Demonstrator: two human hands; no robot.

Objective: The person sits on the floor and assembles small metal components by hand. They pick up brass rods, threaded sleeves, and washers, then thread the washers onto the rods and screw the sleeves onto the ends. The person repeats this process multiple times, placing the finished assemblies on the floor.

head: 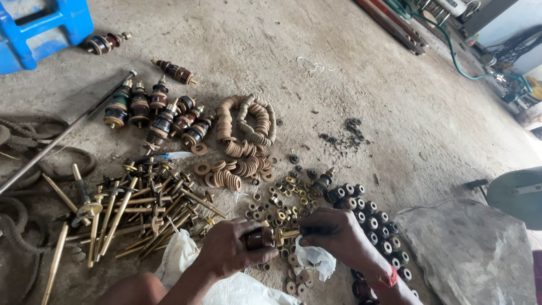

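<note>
My left hand [228,247] grips a dark brown insulator piece [257,238] threaded on a brass stud [287,233]. My right hand [337,232] holds the stud's other end, on a dark part. Both hands hover low over the concrete floor, above a scatter of small brass nuts and washers [282,206]. A crumpled white cloth [315,260] lies under my right hand.
Brass rods [135,212] lie piled at left. Assembled brown bushings [161,116] stand behind them. Tan washers in strings [245,127] sit mid-floor, black rings [370,217] at right. A blue crate [42,28], long steel bar [68,130], grey sack [468,251], green hose [463,62].
</note>
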